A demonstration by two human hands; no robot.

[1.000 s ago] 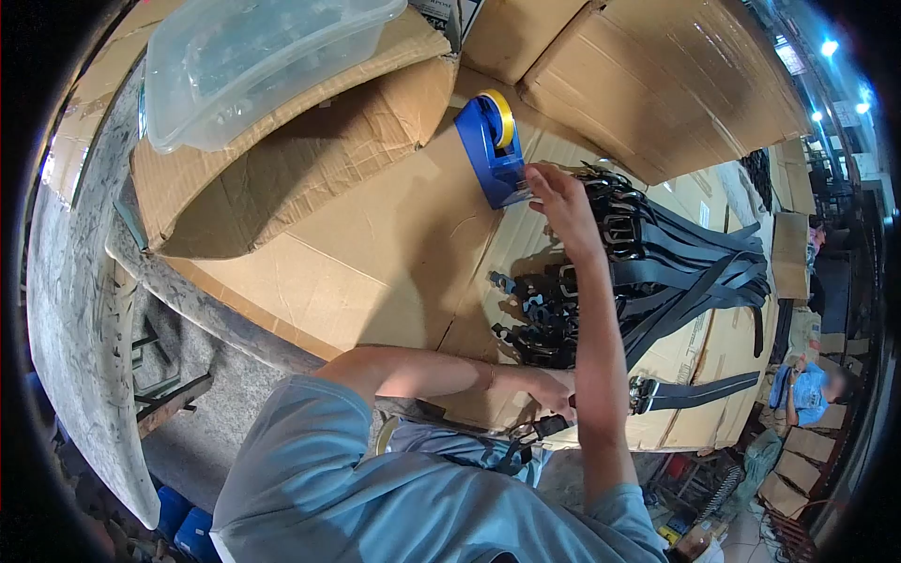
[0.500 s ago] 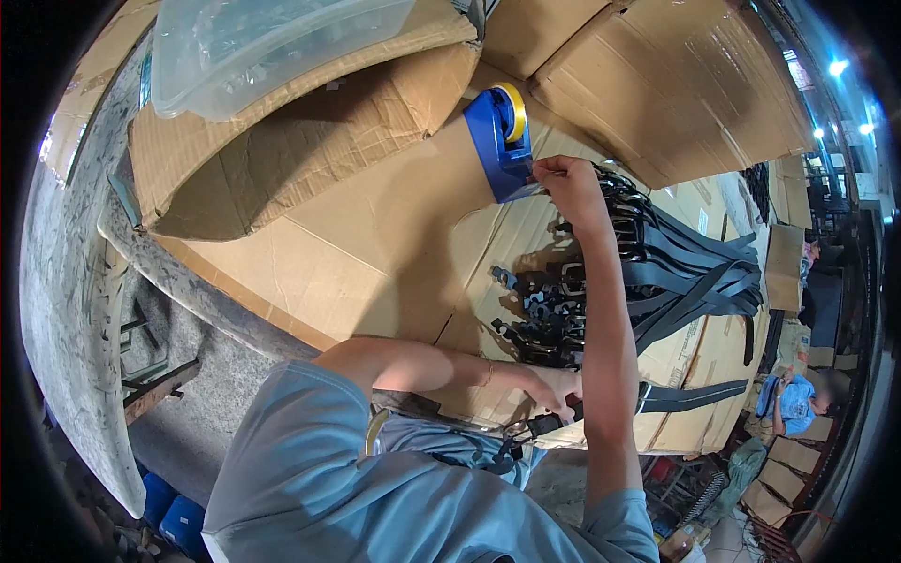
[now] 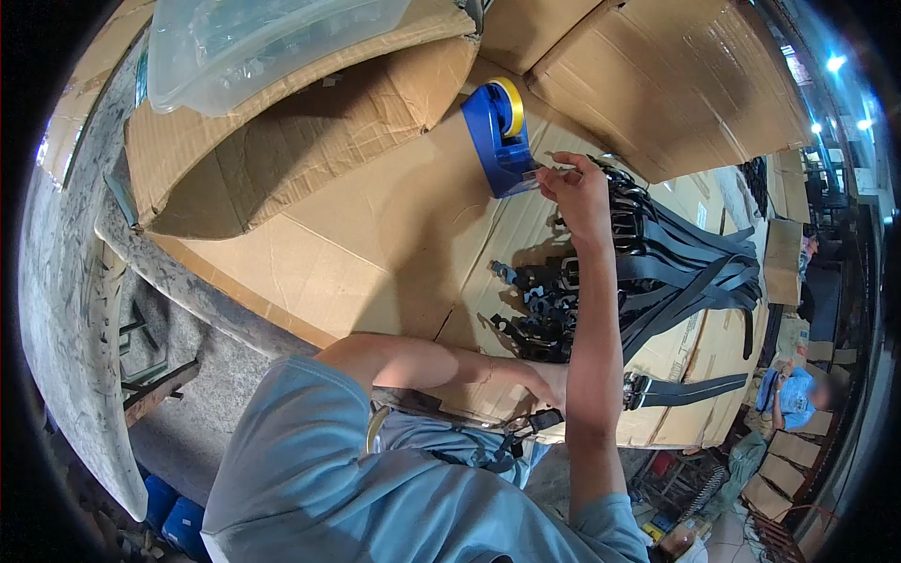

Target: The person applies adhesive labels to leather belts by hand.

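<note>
The right hand (image 3: 577, 197) is at the front end of the blue dispenser (image 3: 483, 141), thumb and forefinger bent towards each other; whether they pinch any tape is too small to tell; the dispenser, with its yellow roll (image 3: 511, 108), stands towards the far edge of the worktop (image 3: 319, 272), between the box (image 3: 328, 141) and the straps (image 3: 694, 258); the straps lie in a bundle, buckles (image 3: 624, 220) by the right forearm, tails towards the right edge.

The left hand (image 3: 552, 383) is at the near edge, partly behind the right forearm, so I cannot tell how its fingers stand; a black clip (image 3: 544, 420) is just beside it; a lone belt (image 3: 694, 390) lies near the near right corner; the tub (image 3: 244, 56) rests on the box, at the far left.
</note>
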